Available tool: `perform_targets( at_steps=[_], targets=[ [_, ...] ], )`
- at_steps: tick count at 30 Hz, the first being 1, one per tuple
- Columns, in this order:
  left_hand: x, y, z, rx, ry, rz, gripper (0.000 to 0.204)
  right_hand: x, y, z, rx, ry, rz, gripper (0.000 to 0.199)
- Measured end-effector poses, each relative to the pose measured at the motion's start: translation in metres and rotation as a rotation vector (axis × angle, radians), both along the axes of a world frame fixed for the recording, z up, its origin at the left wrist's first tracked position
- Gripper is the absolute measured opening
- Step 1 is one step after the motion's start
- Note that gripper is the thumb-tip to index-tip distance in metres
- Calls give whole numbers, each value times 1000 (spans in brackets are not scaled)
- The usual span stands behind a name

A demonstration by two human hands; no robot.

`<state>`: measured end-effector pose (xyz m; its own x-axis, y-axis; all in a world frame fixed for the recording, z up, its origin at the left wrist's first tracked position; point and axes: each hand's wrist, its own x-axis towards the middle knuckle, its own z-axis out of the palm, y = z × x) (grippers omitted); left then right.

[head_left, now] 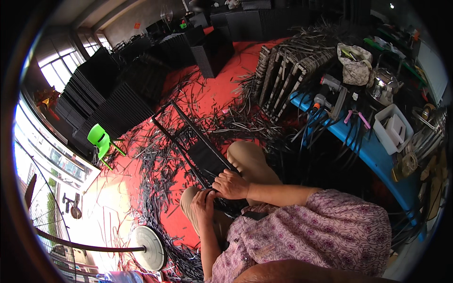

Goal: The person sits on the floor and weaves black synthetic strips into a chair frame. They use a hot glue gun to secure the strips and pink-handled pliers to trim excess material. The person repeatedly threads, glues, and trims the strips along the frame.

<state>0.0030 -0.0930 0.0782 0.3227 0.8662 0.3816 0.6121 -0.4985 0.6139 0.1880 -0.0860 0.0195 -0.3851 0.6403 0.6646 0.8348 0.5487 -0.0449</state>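
Observation:
A long black frame, its near part filled with a dark panel, lies slanted across my lap and points away to the far left. My left hand is curled at the near end of the frame, over my left knee. Just right of it, my right hand is closed with bent fingers on the same near edge. The two hands almost touch. Whatever thin piece may lie under the fingers is hidden. Loose black strips pile up beside my left leg.
A blue table at the right bears a power tool, pink-handled pliers, a white bin and a kettle. A green chair, stacked black panels and a round fan base stand left.

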Motion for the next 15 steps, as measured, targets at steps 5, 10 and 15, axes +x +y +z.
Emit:
perform_targets(
  at_steps=[5, 10, 15],
  targets=[
    [-2, 6, -12, 88, -98, -62, 20, 0, 1, 1, 12, 19, 8, 31],
    [-2, 1, -4, -5, -36, -25, 23, 0, -1, 1, -14, 23, 11, 28],
    [-3, 1, -5, -25, -45, -21, 24, -1, 0, 0, -2, 44, 14, 28]
  ],
)
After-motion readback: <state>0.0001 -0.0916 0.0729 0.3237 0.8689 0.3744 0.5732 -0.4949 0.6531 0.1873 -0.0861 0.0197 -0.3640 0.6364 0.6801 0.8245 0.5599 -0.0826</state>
